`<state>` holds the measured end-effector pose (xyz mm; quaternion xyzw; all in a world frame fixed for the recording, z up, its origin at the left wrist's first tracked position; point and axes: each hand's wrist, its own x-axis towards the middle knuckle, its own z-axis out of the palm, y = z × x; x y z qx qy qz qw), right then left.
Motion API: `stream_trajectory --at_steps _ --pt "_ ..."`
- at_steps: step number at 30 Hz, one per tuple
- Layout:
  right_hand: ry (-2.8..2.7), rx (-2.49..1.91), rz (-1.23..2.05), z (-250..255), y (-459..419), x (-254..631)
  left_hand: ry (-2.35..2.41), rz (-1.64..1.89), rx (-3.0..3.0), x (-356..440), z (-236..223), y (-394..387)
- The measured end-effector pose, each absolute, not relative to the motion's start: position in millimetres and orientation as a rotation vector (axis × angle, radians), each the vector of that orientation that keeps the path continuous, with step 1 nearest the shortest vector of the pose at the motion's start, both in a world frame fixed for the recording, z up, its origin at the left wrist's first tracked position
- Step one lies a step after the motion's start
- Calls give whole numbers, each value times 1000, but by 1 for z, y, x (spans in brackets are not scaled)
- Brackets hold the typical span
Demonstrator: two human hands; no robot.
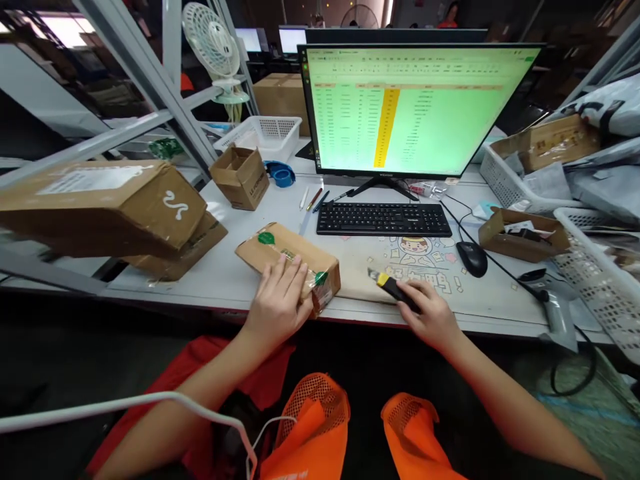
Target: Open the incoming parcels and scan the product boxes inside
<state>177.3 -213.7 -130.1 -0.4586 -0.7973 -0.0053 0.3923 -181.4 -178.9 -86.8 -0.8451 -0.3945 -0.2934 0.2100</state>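
Observation:
A taped brown cardboard box [295, 250] with green round stickers lies at the desk's front edge. Flat on its top rests my left hand [280, 293], its fingers stretched out. To the right, my right hand [425, 307] is closed around a yellow and black utility knife [393, 288]. The knife's front end points to the upper left, over the printed desk mat [360, 263]. A gap separates the knife from the box.
Behind the mat are a black keyboard [384, 219], a mouse [472, 259] and a monitor [415, 113]. Larger boxes [100, 207] stack at left. A small open box [241, 179] stands near pens [313, 199]. White baskets [520, 190] and a scanner [557, 310] are at right.

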Motion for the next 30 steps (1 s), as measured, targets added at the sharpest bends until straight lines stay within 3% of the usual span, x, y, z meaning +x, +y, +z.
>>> stream_trajectory --at_steps 4,12,19,26,30 --pt "-2107 -927 55 -107 -230 135 -1211 -617 -2466 -179 -76 -179" --pt "-2207 -858 15 -104 -214 113 -1284 -377 -2607 -177 -57 -181" --pt "-2234 -881 -73 -115 -191 111 -1267 -397 -2601 -174 -61 -181" --pt "-1634 -1562 -238 -132 -163 223 -1054 -816 -2834 -256 -78 -181" --pt "-1587 -1637 -153 -152 -193 253 -1531 -1463 -2348 -312 -94 -192"
